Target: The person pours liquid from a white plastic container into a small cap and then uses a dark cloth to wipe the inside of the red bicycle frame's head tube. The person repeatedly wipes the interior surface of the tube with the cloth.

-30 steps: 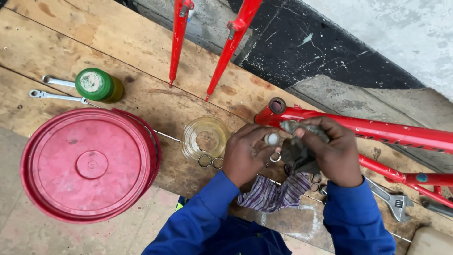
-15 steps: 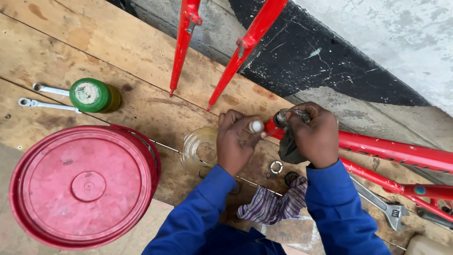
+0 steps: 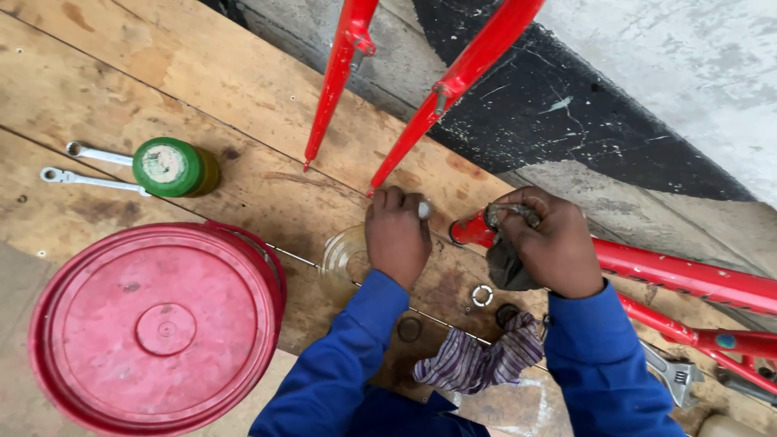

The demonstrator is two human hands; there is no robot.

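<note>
Pressing a dark rag (image 3: 508, 267) against the end of a red bicycle frame (image 3: 680, 271) near the wooden worktop's (image 3: 162, 89) far edge, the right hand (image 3: 546, 243) grips closed while the left hand (image 3: 396, 235) pinches a small pale part (image 3: 423, 210).

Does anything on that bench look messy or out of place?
A little. A striped rag lies crumpled at the plank's near edge, and a loose metal ring sits by itself on the wood between the person's sleeves. No spill shows.
</note>
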